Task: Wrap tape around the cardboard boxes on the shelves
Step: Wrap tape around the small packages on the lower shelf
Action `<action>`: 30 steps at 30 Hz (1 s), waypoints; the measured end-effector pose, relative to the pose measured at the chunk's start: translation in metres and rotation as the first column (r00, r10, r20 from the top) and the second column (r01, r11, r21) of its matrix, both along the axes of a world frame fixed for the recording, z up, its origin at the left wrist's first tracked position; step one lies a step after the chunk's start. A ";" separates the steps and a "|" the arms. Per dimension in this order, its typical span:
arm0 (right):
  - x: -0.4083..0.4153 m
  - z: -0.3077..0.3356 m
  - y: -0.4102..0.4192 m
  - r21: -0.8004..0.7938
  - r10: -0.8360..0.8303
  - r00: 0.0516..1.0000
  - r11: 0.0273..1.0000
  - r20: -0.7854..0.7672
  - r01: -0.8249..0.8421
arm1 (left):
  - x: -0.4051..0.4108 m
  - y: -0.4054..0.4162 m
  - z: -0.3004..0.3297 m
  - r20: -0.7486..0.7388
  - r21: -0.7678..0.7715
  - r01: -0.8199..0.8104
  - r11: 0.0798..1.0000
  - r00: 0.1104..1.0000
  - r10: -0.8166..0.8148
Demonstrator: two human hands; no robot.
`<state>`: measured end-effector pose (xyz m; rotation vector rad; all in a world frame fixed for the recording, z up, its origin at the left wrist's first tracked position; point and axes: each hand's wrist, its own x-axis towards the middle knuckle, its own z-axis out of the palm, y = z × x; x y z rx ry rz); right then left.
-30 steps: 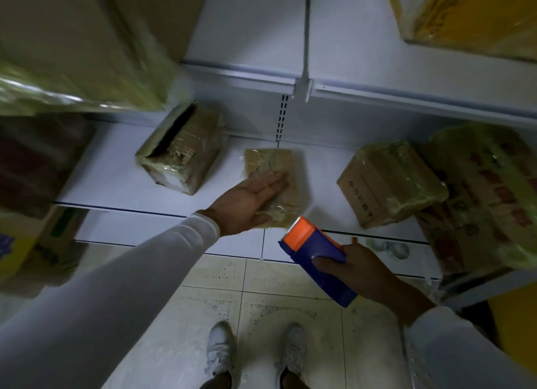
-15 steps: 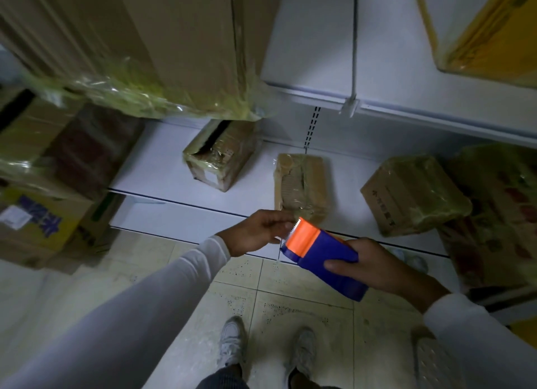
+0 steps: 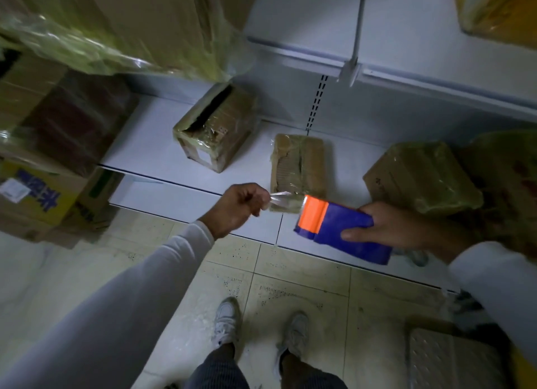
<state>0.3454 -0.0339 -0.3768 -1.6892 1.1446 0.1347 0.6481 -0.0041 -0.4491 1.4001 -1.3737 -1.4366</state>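
my right hand (image 3: 386,229) grips the blue tape dispenser (image 3: 340,231) by its back end, its orange front pointing left toward my other hand. my left hand (image 3: 238,208) pinches the free end of the clear tape (image 3: 283,201), fingers curled round it; the strip runs taut between the pinch and the dispenser's orange mouth. both hands hang in front of the lower shelf (image 3: 162,153), just off its front edge. flat wrapped box (image 3: 299,167) lies at the shelf's front edge, right behind the strip of tape. small box (image 3: 216,136) with a dark open gap on top sits toward the shelf's back left. a third wrapped box (image 3: 421,176) sits at the right end, tilted. big film-wrapped box (image 3: 130,25) overhangs the upper shelf, top left. more stacked boxes (image 3: 49,144) stand left of the shelf. my shoes (image 3: 226,319) on the speckled tile floor (image 3: 305,278).
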 end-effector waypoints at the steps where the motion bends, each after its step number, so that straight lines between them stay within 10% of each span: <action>1: -0.009 0.003 -0.008 -0.029 -0.010 1.000 1.000 -0.019 0.009 | 0.003 -0.003 -0.001 -0.013 -0.017 -0.046 0.999 0.999 0.046; 17: -0.012 -0.032 -0.059 -0.008 -0.112 0.987 0.994 -0.119 0.112 | -0.018 -0.027 -0.043 0.078 0.140 -0.327 0.935 0.945 0.319; 22: -0.012 -0.037 -0.064 0.039 -0.137 0.986 0.989 -0.096 0.142 | -0.021 -0.034 -0.048 0.544 -0.041 -0.367 0.929 0.772 0.329; 30: -0.009 -0.046 -0.064 0.041 -0.141 0.979 0.988 -0.150 0.149 | -0.030 -0.025 -0.051 0.515 -0.375 0.056 0.925 0.843 0.158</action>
